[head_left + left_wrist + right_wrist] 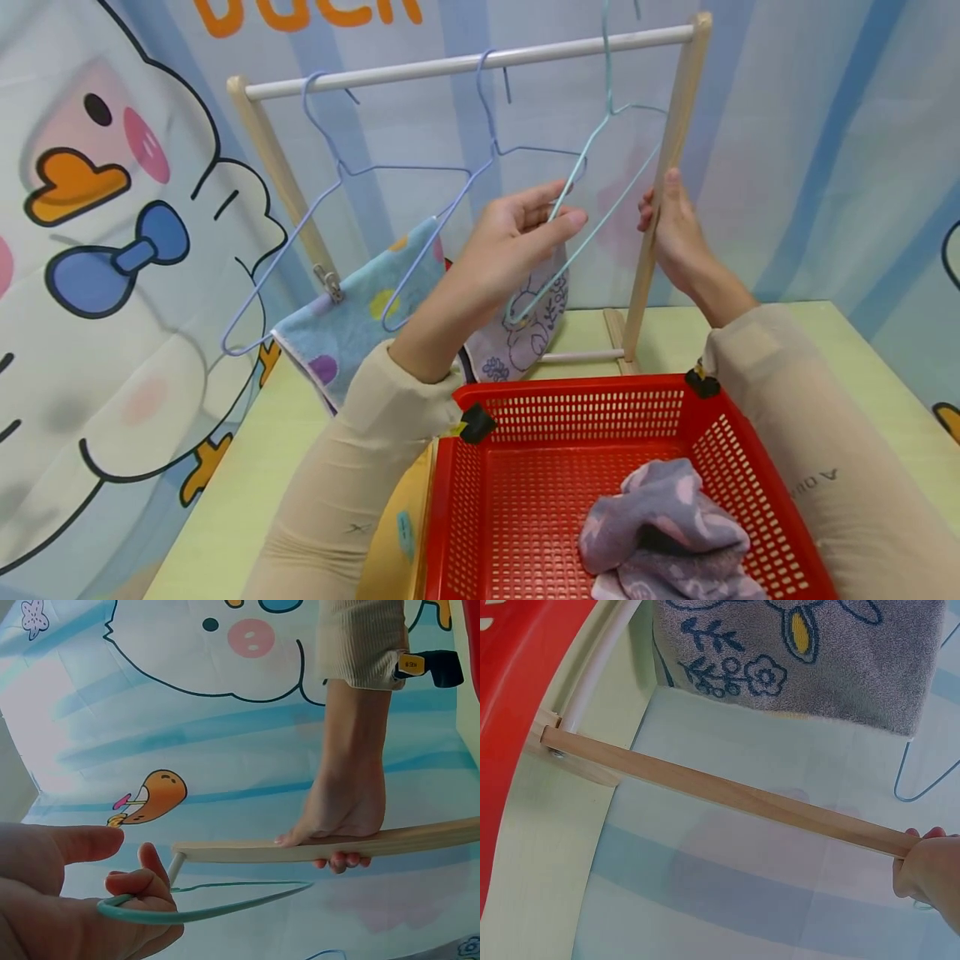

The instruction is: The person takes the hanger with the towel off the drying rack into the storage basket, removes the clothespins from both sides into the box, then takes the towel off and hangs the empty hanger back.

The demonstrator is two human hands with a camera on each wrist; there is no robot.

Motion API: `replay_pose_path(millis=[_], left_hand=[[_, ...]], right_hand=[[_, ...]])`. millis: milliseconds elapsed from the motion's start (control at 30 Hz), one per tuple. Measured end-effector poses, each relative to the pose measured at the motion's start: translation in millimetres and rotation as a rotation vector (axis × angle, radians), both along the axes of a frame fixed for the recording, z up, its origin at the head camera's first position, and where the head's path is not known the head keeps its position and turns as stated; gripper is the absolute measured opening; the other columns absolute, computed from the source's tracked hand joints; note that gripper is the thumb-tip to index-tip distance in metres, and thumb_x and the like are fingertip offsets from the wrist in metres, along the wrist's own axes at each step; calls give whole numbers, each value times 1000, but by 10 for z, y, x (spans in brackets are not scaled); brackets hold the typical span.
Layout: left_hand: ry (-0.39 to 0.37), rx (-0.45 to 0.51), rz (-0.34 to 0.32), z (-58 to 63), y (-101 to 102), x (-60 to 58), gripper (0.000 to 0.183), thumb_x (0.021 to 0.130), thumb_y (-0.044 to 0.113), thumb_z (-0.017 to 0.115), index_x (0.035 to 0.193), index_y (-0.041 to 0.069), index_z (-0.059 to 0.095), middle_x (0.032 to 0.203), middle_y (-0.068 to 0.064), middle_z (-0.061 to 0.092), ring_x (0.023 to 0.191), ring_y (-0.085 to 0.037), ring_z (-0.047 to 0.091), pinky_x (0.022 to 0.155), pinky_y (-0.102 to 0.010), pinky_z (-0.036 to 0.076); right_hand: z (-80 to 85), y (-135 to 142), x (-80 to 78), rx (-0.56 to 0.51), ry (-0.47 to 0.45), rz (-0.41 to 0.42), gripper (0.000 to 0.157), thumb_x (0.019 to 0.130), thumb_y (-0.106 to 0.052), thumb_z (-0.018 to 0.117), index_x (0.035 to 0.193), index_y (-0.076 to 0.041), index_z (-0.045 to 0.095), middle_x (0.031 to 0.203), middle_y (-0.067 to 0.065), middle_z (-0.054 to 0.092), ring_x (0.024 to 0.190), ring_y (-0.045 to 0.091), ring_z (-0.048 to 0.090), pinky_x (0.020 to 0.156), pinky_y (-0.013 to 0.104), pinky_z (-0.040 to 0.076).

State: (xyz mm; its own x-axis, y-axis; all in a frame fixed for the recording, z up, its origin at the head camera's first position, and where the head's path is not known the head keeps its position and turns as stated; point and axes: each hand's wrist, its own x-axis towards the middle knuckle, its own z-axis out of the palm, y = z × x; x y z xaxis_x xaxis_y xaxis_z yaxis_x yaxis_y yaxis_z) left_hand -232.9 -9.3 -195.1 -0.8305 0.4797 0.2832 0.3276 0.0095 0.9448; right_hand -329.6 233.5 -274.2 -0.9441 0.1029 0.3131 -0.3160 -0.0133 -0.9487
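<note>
Mint hanger (609, 79) is at the right end of the top rail (420, 70), just beside the right wooden upright (680, 108); its hook rises above the rail, bend cut off by the frame, so seated or lifted cannot be told. Left hand (510, 237): fingers curled about the hanger's sloping wire, thumb standing apart from them in the left wrist view; firmness cannot be told. Right hand (682, 233): clamped round the upright. Technique, judged: keep that brace firm so the light frame does not rock; guide the wire with a light hold, since a hard pull may bend it; keep the hook square across the rail and the lower corner clear of the neighbouring cloth. Count: hangers, three (one mint; two blue, at left (341, 169) and middle (494, 148)). Cloths on the hanging side, two: one blue spotted cloth (360, 304), one embroidered cloth (802, 682). Red basket (570, 387), one, containing one crumpled purple bundle (663, 533); single piece or several, undetermined.
</note>
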Motion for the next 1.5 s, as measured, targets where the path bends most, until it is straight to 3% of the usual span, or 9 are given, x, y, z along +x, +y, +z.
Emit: replay_pose_path(millis=[200, 600, 1067, 1300, 1500], left_hand=[[-19, 3, -17, -43, 53, -70, 55, 102, 15, 60, 150, -1, 40, 137, -15, 58, 123, -17, 56, 101, -30, 45], [-48, -52, -37, -158, 48, -61, 57, 102, 17, 59, 153, 1, 36, 140, -13, 54, 125, -18, 54, 101, -31, 45], [-61, -64, -42, -241, 13, -81, 60, 103, 16, 58, 155, 4, 32, 130, -10, 63, 117, -14, 59, 94, -28, 48], [-14, -89, -69, -266, -46, -75, 62, 102, 14, 58, 155, 0, 28, 134, -13, 61, 118, -18, 60, 98, -31, 48], [132, -278, -17, -248, -133, -15, 63, 103, 24, 58, 155, 2, 29, 149, -10, 48, 132, -16, 49, 104, -27, 41]], right_hand=[[-17, -14, 1, 11, 11, 17, 43, 106, -50, 18, 102, -12, 38, 88, 1, 37, 86, 17, 39, 86, 28, 30], [18, -38, 10, -35, 18, 34, 40, 107, -48, 21, 101, -12, 38, 87, 1, 38, 83, 15, 39, 85, 26, 31], [-1, -54, -17, -71, 20, 50, 40, 107, -46, 20, 101, -11, 38, 86, 1, 37, 82, 15, 38, 83, 24, 32], [-7, -41, -22, -55, 4, 51, 42, 106, -48, 21, 102, -11, 39, 87, 1, 38, 83, 15, 40, 84, 26, 32], [-8, -21, -26, -74, 1, 53, 42, 106, -48, 22, 101, -10, 40, 86, 0, 39, 82, 14, 40, 85, 26, 31]])
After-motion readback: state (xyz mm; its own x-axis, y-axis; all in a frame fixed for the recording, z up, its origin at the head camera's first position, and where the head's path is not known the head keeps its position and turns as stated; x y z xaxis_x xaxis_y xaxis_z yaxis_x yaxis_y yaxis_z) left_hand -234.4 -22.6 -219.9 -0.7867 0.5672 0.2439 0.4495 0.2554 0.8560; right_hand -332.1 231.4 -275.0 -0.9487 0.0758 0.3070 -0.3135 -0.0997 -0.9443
